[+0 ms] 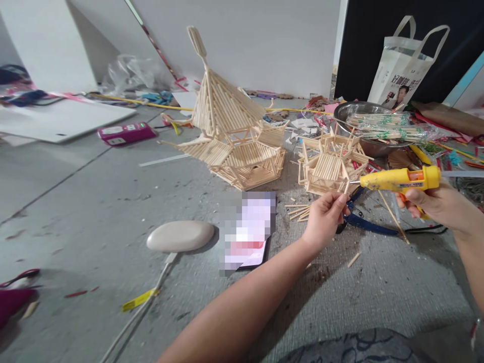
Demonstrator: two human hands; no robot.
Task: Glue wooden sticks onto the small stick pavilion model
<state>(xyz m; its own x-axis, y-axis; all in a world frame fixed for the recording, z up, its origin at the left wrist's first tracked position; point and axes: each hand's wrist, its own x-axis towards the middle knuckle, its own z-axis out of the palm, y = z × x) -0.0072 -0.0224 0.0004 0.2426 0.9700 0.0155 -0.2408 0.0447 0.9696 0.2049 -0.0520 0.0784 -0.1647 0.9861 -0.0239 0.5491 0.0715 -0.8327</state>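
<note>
My right hand [431, 201] is wrapped round the handle of a yellow glue gun [397, 179], its nozzle pointing left. In a pinch, my left hand [327, 217] holds a short wooden stick [347, 186] upright by its lower end, with the nozzle close to its top; whether they touch I cannot tell. Just behind my left hand stands a small frame of wooden sticks [327, 166]. Farther left is a larger model pavilion [242, 154] built of sticks, with a pointed roof. Loose sticks [298, 212] lie beside my left wrist.
Blue-handled pliers [372, 224] lie under my hands. A phone [255, 227] and a pale oval device [180, 236] with a cable rest on the floor. Behind are a metal bowl [342, 111] with bagged sticks, a white bag [401, 75] and a purple box [126, 133].
</note>
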